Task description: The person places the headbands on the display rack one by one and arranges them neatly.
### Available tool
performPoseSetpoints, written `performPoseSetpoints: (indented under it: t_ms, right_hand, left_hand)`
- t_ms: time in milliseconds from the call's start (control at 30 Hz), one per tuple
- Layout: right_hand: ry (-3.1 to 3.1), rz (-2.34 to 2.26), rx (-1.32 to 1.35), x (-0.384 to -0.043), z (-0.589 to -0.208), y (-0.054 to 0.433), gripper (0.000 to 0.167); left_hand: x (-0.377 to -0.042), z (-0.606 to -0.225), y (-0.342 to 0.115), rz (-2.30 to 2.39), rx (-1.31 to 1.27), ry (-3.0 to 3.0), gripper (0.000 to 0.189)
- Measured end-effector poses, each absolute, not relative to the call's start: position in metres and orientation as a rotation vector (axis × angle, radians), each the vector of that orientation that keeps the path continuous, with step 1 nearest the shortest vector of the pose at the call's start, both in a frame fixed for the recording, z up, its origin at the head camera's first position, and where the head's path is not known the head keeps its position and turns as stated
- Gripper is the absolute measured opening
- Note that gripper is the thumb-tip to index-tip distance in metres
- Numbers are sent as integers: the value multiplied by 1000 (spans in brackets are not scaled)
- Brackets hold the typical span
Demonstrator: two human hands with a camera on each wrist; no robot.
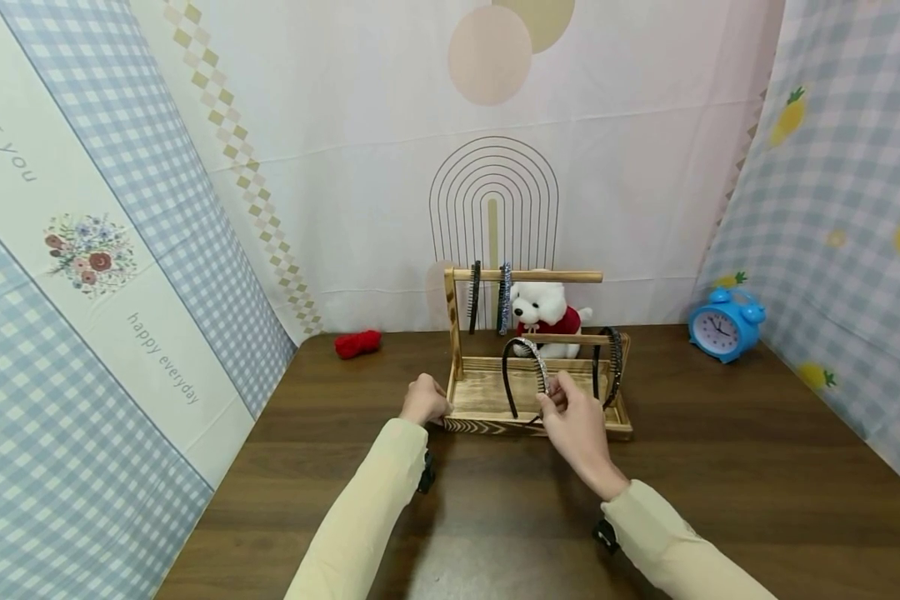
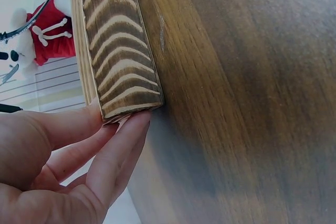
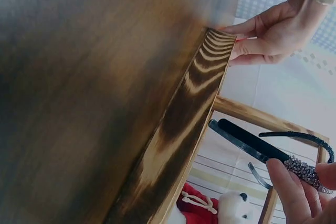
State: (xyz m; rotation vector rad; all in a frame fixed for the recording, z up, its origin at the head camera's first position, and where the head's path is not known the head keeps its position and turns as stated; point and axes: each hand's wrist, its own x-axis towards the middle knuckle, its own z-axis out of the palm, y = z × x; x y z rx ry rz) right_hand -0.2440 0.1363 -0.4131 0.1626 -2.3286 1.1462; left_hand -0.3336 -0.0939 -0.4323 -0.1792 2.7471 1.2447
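My left hand (image 1: 425,400) grips the left front corner of a wooden display stand (image 1: 487,427) with a tray base and two rails. In the left wrist view, thumb and fingers (image 2: 121,150) pinch the end of its striped front board (image 2: 123,61). My right hand (image 1: 576,425) pinches a black headband (image 1: 507,387) by its sparkly silver side (image 3: 302,171), holding it upright over the tray in front of the lower rail. Two headbands, one dark (image 1: 474,297) and one bluish glittery (image 1: 504,300), hang from the upper rail. Another dark headband (image 1: 615,367) hangs at the lower rail's right end.
Behind the stand sits a white plush dog (image 1: 542,302) in a red top. A red bundle (image 1: 357,344) lies at the back left of the brown table (image 1: 330,500). A blue alarm clock (image 1: 723,327) stands at the back right. Patterned cloths hang around the table.
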Motion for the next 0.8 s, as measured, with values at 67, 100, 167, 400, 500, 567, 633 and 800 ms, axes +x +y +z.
performPoseSetpoints:
  t_ms: [67,100,167,400,500,567,633,800]
  right_hand:
    - [-2316,1135,166,-246,-413,136,17]
    - [-2311,1130,166,-248,-412,136,17]
    - [-2305,1119,164,-250,-412,136,18]
    - [-2304,1112,166,-257,-413,137,18]
    - [-2295,1115,163,-260,-414,137,18]
    - [-2291,1117,152,-261,-415,136,19]
    - [-2289,1120,137,-263,-416,137,20]
    - [-2294,1117,116,-265,-420,139,22]
  left_hand:
    - [-334,-432,-94,1246,-181,2747,20]
    - [-334,-432,-94,1246,-181,2746,20]
    - [-333,-432,-95,1240,-180,2748,20]
    - [-333,-432,-95,1245,-186,2744,21]
    - [-334,-432,-95,1253,-185,2743,20]
    - [-334,-433,-95,1258,-183,2742,18]
    - [-334,-433,-95,1263,-184,2741,16]
    - [-335,-432,-95,1267,-190,2733,15]
